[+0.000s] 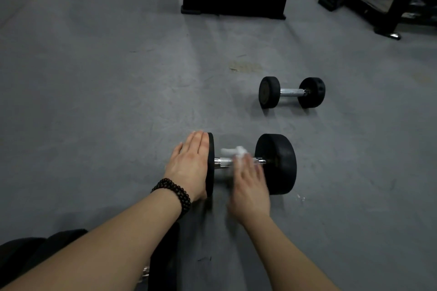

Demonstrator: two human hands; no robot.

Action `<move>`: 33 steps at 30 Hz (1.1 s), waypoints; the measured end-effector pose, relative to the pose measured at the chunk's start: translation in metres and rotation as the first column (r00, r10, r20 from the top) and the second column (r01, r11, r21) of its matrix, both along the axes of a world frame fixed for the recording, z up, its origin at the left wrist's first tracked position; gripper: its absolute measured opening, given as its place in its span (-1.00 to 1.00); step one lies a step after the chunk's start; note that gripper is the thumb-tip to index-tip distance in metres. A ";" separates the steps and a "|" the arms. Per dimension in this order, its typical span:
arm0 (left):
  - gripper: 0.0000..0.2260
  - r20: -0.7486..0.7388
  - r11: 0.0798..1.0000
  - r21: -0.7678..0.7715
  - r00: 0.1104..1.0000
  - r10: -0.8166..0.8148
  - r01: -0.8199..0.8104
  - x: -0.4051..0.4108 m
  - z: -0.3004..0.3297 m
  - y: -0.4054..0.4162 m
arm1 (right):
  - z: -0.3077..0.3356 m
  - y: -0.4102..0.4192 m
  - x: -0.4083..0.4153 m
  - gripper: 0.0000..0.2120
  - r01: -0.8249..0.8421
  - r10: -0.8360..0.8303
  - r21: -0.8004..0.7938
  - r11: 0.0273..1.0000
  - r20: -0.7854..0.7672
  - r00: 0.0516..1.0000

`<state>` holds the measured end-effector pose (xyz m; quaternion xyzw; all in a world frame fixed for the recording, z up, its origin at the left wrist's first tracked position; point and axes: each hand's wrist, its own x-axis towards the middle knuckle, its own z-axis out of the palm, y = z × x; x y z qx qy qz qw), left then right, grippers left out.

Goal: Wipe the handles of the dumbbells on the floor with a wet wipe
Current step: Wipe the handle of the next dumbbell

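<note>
Right hand (pixel 248 184): blurred, pressing a white wet wipe (pixel 234 151) on the handle (pixel 225 162) of the near dumbbell (pixel 275 164); whether its fingers curl round the wipe I cannot tell.
Left hand (pixel 189 163): flat, fingers straight, braced against the left weight's outer face.
Far dumbbell (pixel 292 92): well apart on the floor (pixel 94 101), handle untouched.
Risk: the round weights could roll if the bracing palm slips; the loosely bunched wipe might slide off the bar.

Gym floor: grey matting (pixel 94 78); two black-headed dumbbells, near (pixel 275 164) and further right (pixel 292 92); black steel equipment frames far centre (pixel 233 4) and far right (pixel 369 0).
</note>
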<state>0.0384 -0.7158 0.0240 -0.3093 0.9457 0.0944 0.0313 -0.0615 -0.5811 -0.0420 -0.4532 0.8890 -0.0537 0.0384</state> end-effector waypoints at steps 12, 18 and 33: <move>0.27 -0.035 0.996 0.087 0.999 0.007 -0.004 -0.004 0.002 -0.008 | 0.041 0.000 -0.023 -0.25 -0.214 0.246 0.324 0.921 -0.059 0.967; 0.15 -0.042 0.995 0.103 0.999 0.018 -0.014 -0.007 0.013 -0.016 | 0.074 -0.017 -0.038 -0.06 -0.279 0.242 0.509 0.814 0.141 0.960; 0.36 0.073 0.987 0.163 0.997 -0.008 -0.004 -0.025 0.015 -0.038 | 0.041 -0.022 -0.008 -0.11 -0.083 0.059 0.188 0.979 0.131 0.990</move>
